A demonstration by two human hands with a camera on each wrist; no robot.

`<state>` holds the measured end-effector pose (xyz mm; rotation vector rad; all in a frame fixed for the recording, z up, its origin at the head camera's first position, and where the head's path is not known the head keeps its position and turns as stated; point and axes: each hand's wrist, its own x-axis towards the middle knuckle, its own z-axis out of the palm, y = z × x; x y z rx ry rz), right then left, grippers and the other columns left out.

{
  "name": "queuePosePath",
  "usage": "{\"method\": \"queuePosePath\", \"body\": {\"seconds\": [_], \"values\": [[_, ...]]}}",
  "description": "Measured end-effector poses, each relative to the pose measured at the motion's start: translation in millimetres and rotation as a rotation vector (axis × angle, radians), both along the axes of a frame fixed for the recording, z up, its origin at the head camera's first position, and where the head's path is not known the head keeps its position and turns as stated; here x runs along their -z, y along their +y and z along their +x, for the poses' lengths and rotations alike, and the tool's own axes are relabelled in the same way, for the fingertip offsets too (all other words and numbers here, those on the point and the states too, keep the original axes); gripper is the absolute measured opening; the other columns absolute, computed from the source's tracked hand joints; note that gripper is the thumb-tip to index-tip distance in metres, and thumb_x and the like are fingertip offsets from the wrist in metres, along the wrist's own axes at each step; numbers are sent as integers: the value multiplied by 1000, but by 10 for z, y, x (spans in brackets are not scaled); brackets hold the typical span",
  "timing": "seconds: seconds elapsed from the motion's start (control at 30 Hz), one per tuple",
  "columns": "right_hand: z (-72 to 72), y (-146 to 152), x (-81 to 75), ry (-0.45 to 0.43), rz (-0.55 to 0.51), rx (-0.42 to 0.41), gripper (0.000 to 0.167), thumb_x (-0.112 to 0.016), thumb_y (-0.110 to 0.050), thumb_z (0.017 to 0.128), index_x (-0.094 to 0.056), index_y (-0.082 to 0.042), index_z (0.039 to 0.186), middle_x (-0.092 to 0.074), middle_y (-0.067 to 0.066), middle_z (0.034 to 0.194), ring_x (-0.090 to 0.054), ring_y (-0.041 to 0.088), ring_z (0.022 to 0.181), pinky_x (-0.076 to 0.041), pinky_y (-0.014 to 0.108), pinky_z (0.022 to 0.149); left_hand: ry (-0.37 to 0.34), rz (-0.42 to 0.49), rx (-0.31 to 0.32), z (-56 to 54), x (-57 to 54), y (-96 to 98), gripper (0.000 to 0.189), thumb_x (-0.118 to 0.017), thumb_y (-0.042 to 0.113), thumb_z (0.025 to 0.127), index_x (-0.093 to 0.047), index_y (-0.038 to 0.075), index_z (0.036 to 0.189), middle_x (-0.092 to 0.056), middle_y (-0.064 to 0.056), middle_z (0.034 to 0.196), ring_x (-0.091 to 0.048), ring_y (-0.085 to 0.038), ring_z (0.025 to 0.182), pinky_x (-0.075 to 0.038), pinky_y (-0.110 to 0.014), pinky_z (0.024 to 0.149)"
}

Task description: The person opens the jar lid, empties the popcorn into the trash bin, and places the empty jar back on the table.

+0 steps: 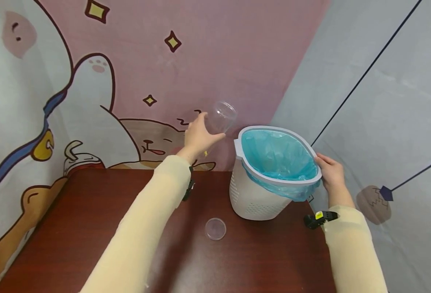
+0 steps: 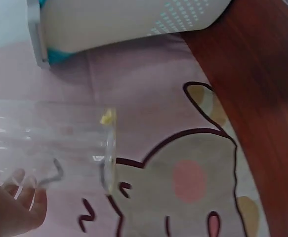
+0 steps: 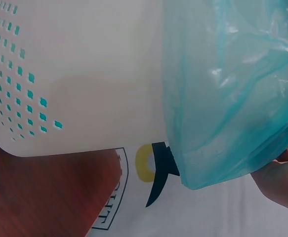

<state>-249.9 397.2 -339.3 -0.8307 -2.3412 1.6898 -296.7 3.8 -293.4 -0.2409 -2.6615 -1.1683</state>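
Note:
A clear plastic jar (image 1: pixel 223 116) is in my left hand (image 1: pixel 200 136), which holds it around the side, up in the air to the left of the bin. In the left wrist view a small yellow bit (image 2: pixel 106 117) shows at the far end of the jar (image 2: pixel 69 133); I cannot tell whether it is loose or stuck. My right hand (image 1: pixel 332 173) grips the right rim of the white trash bin (image 1: pixel 259 205). The bin stands tilted on the table, lined with a blue-green plastic bag (image 1: pixel 274 154). A round clear lid (image 1: pixel 215 228) lies flat in front of it.
The dark reddish-brown table (image 1: pixel 91 219) ends against a pink and grey cloth backdrop (image 1: pixel 215 53) with cartoon animals. A black wrist strap (image 1: pixel 319 219) sits on the right wrist.

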Motion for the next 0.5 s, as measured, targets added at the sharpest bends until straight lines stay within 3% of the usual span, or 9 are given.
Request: {"method": "queuePosePath", "body": {"seconds": [0.27, 0.5], "values": [[3, -11, -3, -6, -29, 5, 56, -52, -41, 92, -41, -19, 142, -29, 5, 153, -41, 13, 124, -36, 30, 107, -100, 128, 77, 101, 273, -276, 82, -72, 42, 78, -29, 9, 141, -45, -12, 140, -48, -28, 124, -41, -44, 100], [-7, -19, 3, 28, -16, 13, 55, -52, -38, 93, -41, -15, 142, -31, 6, 152, -40, 14, 130, -33, 33, 110, -158, 142, 99, 208, 603, -480, 84, -73, 41, 77, -29, 5, 137, -47, -18, 134, -49, -32, 122, -41, -46, 101]]}}
